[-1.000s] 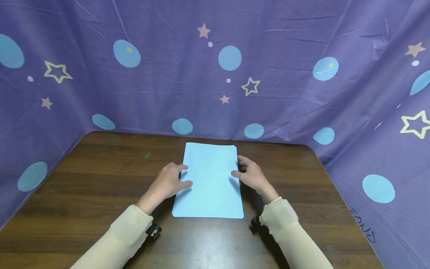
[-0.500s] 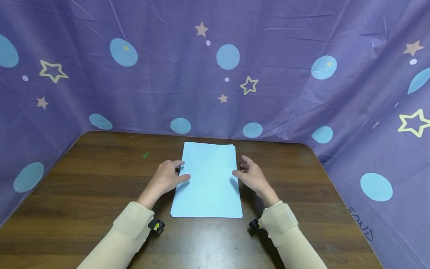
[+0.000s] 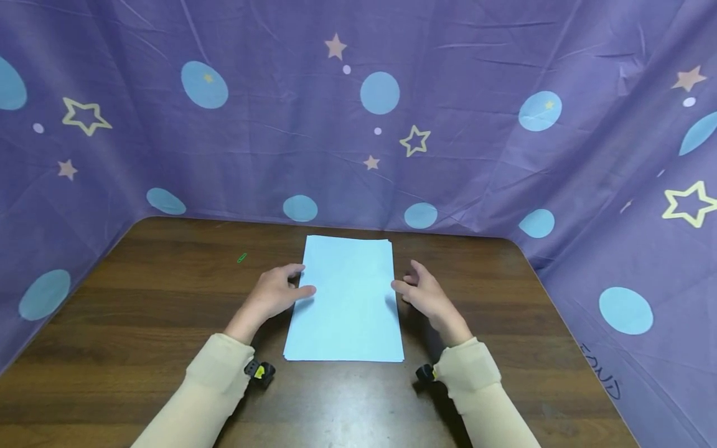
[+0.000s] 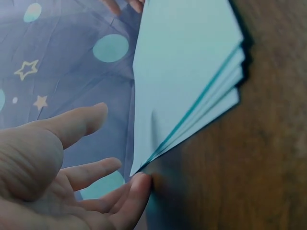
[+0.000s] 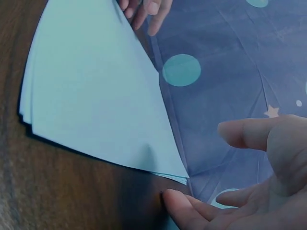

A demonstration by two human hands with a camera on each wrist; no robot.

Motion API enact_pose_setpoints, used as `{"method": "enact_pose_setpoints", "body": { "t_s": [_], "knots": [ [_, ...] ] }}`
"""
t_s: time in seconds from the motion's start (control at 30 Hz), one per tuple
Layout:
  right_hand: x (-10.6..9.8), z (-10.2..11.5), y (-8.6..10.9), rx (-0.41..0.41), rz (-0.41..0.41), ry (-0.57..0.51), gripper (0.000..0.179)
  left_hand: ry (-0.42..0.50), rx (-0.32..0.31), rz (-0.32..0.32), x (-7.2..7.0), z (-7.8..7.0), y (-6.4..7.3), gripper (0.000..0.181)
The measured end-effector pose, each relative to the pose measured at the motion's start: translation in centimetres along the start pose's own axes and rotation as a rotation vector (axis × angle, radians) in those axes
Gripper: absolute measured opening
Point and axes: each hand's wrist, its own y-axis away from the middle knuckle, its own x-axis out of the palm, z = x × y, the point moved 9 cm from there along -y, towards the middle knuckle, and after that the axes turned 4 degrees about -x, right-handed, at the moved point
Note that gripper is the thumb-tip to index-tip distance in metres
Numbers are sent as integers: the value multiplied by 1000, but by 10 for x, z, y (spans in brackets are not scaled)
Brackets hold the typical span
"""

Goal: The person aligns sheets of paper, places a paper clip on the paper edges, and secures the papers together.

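Observation:
A stack of pale blue paper sheets [image 3: 347,298] lies flat on the table, its layers slightly fanned at one corner in the left wrist view. My left hand [image 3: 274,291] is at the stack's left edge, thumb extended over the top sheet. In the left wrist view, the fingertips [image 4: 141,184] come right up to the edge of the sheets, while the thumb stays raised. Beside the right edge hovers my right hand [image 3: 428,294], thumb tip near the border. The right wrist view shows its fingers [image 5: 180,203] loosely bent, just off the paper corner.
A small green paper clip [image 3: 241,257] lies on the brown wooden table [image 3: 140,323], left of and beyond the left hand. A purple curtain [image 3: 252,124] with stars and dots hangs around the table's back and sides.
My left hand has shifted slightly away from me and leftward along the stack's edge. My right hand has eased rightward, its thumb drawing back to the border. The stack stays in place.

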Motion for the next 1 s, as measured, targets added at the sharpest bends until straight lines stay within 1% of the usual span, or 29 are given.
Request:
{"method": "enact_pose_setpoints", "body": {
  "t_s": [0.13, 0.3, 0.53, 0.63, 0.83, 0.9, 1.0],
  "knots": [
    [1, -1, 0, 2, 38, -85, 85, 67, -12, 60, -1, 1, 1, 71],
    [0, -5, 2, 37, 96, -186, 83, 146, -38, 138, -2, 4, 0, 71],
    [-3, -7, 3, 82, 176, -287, 78, 362, -37, 294, -4, 6, -1, 75],
    [-3, -10, 1, 97, 212, -341, 75, 402, -47, 333, -6, 6, -3, 75],
    [-4, -9, 2, 108, 313, -412, 68, 428, -64, 400, -7, 6, -5, 73],
    [-5, -9, 2, 119, 331, -428, 66, 438, -71, 420, -7, 5, -6, 73],
    [-5, -12, 1, 151, 333, -461, 64, 447, -76, 455, -6, 3, -7, 74]
  ]
}}
